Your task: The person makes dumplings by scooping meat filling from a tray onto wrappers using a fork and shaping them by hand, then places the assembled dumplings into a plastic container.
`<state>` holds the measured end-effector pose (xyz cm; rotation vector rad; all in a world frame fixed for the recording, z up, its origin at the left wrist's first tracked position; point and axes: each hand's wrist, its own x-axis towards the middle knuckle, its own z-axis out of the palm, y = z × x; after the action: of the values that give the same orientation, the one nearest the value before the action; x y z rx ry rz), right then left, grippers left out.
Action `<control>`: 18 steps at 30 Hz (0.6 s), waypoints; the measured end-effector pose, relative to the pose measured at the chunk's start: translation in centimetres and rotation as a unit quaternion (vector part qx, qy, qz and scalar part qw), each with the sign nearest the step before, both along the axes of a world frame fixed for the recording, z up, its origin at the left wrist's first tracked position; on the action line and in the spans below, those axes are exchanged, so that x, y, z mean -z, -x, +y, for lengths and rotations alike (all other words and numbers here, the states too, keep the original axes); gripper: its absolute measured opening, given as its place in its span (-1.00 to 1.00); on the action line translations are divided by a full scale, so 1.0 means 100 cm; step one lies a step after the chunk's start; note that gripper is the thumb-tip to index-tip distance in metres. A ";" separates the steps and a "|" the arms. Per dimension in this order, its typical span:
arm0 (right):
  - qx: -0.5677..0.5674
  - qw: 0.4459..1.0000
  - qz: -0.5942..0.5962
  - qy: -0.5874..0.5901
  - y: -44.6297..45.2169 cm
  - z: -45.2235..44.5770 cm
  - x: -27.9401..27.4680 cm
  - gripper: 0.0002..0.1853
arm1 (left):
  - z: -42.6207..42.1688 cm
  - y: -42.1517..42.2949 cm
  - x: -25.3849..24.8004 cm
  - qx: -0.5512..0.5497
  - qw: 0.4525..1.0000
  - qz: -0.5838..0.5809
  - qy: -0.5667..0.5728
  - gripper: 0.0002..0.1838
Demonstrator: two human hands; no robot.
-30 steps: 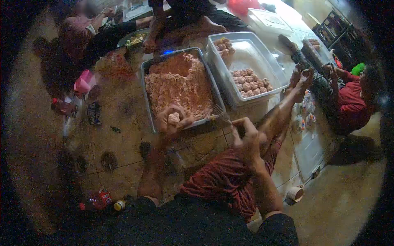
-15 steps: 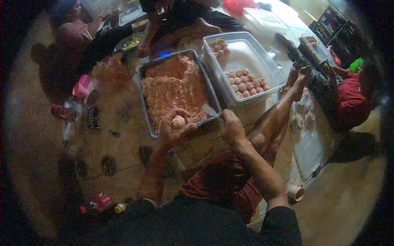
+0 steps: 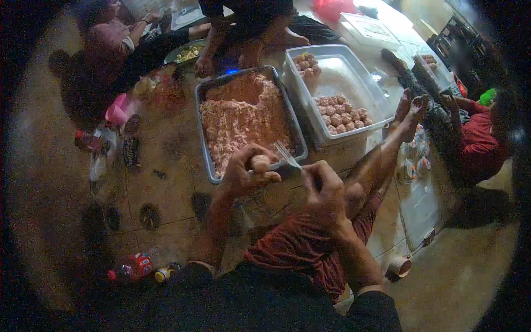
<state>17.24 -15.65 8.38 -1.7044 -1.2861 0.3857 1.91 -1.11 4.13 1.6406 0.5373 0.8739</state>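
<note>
My left hand [image 3: 246,172] has its fingers curled round a pale meat ball [image 3: 260,162] near the front edge of a grey tub [image 3: 301,145]. The tub holds a mass of minced meat [image 3: 238,119], hollowed at the back. My right hand [image 3: 322,185] grips a fork [image 3: 287,156], whose tines point up and left beside the ball, with a small gap between them. To the right, a clear plastic container [image 3: 362,72] holds rows of formed meat balls [image 3: 342,115] and a smaller group at its back left.
My outstretched leg [image 3: 381,152] lies beyond my right hand. One person [image 3: 478,135] sits at the right, another [image 3: 108,41] at the upper left, and a third [image 3: 249,19] at the back. A red bottle [image 3: 135,265] and a cup [image 3: 399,266] are on the floor.
My left hand has moved right with the ball, away from over the meat. The fork has swung from the tub's corner and now points at the ball.
</note>
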 end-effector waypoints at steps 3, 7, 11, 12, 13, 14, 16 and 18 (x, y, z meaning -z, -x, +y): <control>-0.006 0.999 -0.029 -0.025 0.005 0.006 0.022 -0.91 | 0.020 0.009 0.018 0.074 0.985 0.151 -0.029 -0.62; -0.001 0.998 -0.029 -0.053 -0.001 0.008 0.001 -0.91 | 0.013 0.008 0.026 -0.086 0.993 0.066 -0.045 -0.67; -0.018 0.996 -0.089 0.008 -0.011 0.044 0.024 -0.88 | 0.005 0.034 -0.012 0.015 0.978 0.151 0.142 -0.58; -0.048 0.993 -0.099 0.049 -0.012 0.061 0.041 -0.85 | 0.009 0.036 -0.013 0.035 0.969 0.172 0.177 -0.56; -0.059 0.986 -0.144 0.053 -0.012 0.072 0.047 -0.84 | 0.016 0.032 0.001 0.022 0.971 0.218 0.097 -0.48; -0.074 0.977 -0.192 0.058 -0.012 0.082 0.051 -0.83 | 0.021 0.029 0.014 0.018 0.970 0.234 0.055 -0.44; -0.095 0.986 -0.128 0.056 -0.002 0.088 0.026 -0.82 | 0.020 0.026 0.036 0.024 0.988 0.129 0.078 -0.30; -0.125 0.988 -0.061 0.061 -0.003 0.080 0.018 -0.81 | 0.017 0.018 0.038 0.052 0.990 0.028 0.132 -0.11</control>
<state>17.58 -7.68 6.56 -1.6929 -1.6020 0.5227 0.08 0.56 0.30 1.4416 0.5761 0.6516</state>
